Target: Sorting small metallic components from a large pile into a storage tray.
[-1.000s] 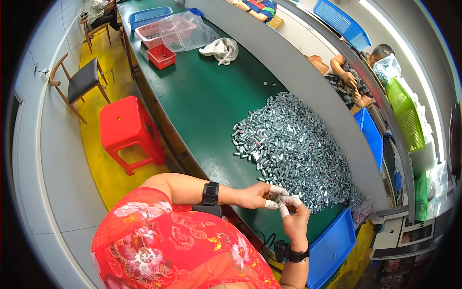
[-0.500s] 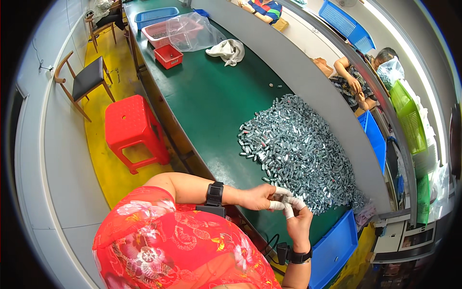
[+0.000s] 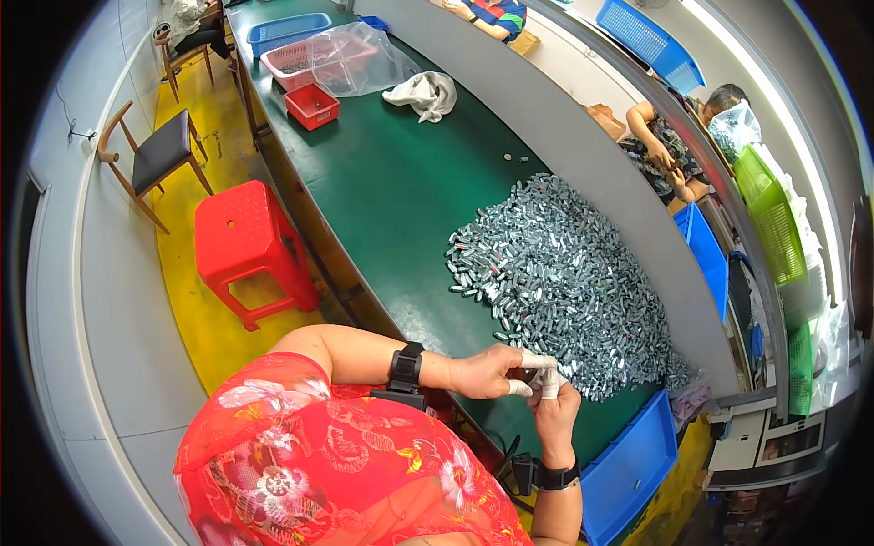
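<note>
A big heap of small silvery metal pieces (image 3: 564,282) lies on the green table (image 3: 401,200). My left hand (image 3: 487,373) and my right hand (image 3: 555,409) meet at the heap's near edge, fingertips wrapped in white tape. The fingers of both hands pinch together around something small that the fingers hide. Each wrist wears a black band.
A blue bin (image 3: 628,469) sits by my right arm. A red stool (image 3: 246,241) and a chair (image 3: 150,155) stand in the yellow aisle. Far down the table are a red box (image 3: 312,105), baskets under plastic (image 3: 319,55) and a white cloth (image 3: 421,94). A person (image 3: 660,150) works behind the grey divider.
My hands stay joined at the heap's near edge with little finger movement. The view has shifted slightly.
</note>
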`<state>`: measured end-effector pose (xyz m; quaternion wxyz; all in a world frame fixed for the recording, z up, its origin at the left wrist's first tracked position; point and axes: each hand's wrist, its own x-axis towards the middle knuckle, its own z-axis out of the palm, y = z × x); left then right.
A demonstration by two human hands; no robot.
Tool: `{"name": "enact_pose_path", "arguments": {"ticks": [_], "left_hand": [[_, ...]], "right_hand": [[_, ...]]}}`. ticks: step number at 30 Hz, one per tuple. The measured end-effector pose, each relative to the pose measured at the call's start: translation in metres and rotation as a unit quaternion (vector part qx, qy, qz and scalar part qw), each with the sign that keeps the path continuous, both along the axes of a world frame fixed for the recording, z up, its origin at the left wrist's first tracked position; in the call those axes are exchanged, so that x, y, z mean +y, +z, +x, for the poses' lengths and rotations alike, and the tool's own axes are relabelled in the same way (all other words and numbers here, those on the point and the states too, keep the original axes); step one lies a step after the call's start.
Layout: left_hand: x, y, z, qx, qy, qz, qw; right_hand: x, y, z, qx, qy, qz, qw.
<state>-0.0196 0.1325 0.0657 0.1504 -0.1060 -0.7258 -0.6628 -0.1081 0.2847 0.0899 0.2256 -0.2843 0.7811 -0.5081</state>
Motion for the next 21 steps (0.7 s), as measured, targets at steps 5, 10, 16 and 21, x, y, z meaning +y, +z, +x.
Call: {"name": "enact_pose_path", "arguments": {"ticks": [5,10,16,21], "left_hand": [[0.001,-0.004,-0.001,-0.031,-0.013,0.038,0.999],[0.001,-0.013,-0.005,0.013,0.022,0.032,0.999],[0.002,-0.014,-0.003,-0.008,0.004,0.055,0.998],[0.001,-0.008,-0.002,0.015,0.014,0.015,1.000]], "right_hand": [[0.000,-0.001,0.000,0.133,0.017,0.041,0.990],[-0.008,0.001,0.008,0.162,0.005,-0.018,0.987],[-0.005,-0.006,0.001,0.008,-0.002,-0.100,0.995],[-0.004,-0.001,0.002,-0.073,0.001,-0.106,0.992]]}}
